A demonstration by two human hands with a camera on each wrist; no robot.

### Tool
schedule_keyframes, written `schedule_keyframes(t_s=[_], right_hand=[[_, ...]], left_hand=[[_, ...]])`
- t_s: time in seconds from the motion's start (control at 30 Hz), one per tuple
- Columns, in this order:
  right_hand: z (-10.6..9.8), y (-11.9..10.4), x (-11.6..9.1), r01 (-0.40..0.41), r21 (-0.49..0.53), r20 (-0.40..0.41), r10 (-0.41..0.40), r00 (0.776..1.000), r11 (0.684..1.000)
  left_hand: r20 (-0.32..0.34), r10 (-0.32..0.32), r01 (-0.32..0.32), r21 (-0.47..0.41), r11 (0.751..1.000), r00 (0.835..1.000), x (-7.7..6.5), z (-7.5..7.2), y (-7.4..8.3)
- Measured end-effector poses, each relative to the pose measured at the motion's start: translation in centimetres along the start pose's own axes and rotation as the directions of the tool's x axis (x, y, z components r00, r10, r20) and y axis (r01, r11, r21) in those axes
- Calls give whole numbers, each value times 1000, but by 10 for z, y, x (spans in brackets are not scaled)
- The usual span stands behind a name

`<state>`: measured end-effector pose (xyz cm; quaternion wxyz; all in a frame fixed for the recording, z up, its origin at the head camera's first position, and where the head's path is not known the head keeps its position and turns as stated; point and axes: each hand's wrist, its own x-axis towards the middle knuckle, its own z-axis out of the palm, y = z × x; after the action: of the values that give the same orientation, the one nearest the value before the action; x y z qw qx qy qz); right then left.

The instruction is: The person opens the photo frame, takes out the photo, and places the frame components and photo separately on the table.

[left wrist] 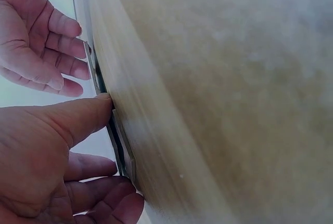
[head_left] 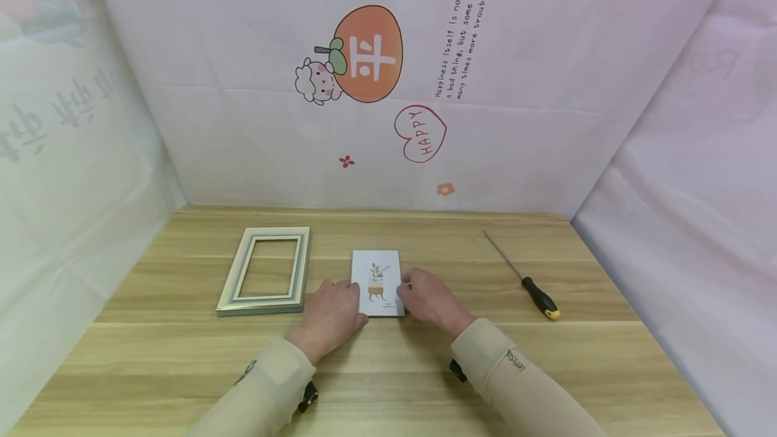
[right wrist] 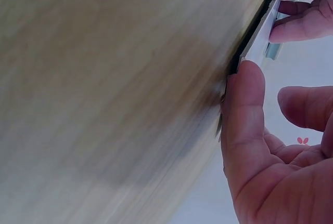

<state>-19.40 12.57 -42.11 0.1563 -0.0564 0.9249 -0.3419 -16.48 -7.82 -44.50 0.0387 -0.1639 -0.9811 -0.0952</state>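
Note:
A small white picture card [head_left: 376, 282], printed with a potted plant, lies on the table between the two hands. Thin layers, one of them dark, show along its edge in the wrist views. At its near left corner, my left hand [head_left: 334, 315] holds it, thumb [left wrist: 86, 117] against the near edge and fingers along the left side. My right hand [head_left: 431, 299] touches the right edge with its fingertips. One finger [right wrist: 244, 99] of that hand lies along the edge in the right wrist view, while another digit stays apart from it.
To the left lies an empty cream and grey-green picture frame [head_left: 237, 275]. A screwdriver [head_left: 537, 295] with a black and yellow handle rests at the right. Printed white cloth [head_left: 273, 147] walls in the wooden table [head_left: 388, 383] at the back and sides.

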Motion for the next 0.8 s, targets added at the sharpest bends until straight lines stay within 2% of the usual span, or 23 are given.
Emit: schedule_keyframes(t_s=[0.8], right_hand=[[1, 1, 1, 18, 21, -39, -18, 999, 1000]], left_hand=[[26, -22, 22, 0, 1000, 999, 1, 0, 2]])
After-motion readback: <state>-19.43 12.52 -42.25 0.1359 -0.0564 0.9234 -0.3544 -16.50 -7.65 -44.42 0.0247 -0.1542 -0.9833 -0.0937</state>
